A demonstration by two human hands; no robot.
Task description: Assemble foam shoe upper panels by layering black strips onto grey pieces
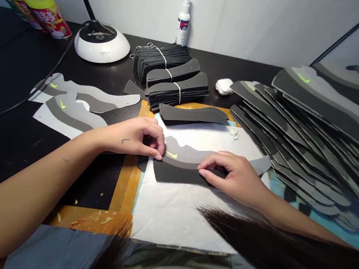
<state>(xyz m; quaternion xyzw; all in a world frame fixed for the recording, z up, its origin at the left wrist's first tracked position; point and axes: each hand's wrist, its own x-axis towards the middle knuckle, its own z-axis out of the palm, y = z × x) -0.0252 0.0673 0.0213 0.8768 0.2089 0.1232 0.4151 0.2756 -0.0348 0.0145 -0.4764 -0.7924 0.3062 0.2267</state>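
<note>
You are pinching the left end of the gray-and-black panel (193,159) with your left hand (143,136), while your right hand (233,173) is closing thumb and forefinger at its dark band's upper edge, the panel lying (similar pieces (316,133) are fanning out rightward) on white paper (166,209) over the counter (85,179).

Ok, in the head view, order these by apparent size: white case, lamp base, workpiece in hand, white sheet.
1. White sheet, partly covered
2. Workpiece, partly covered
3. Lamp base
4. White case
</note>
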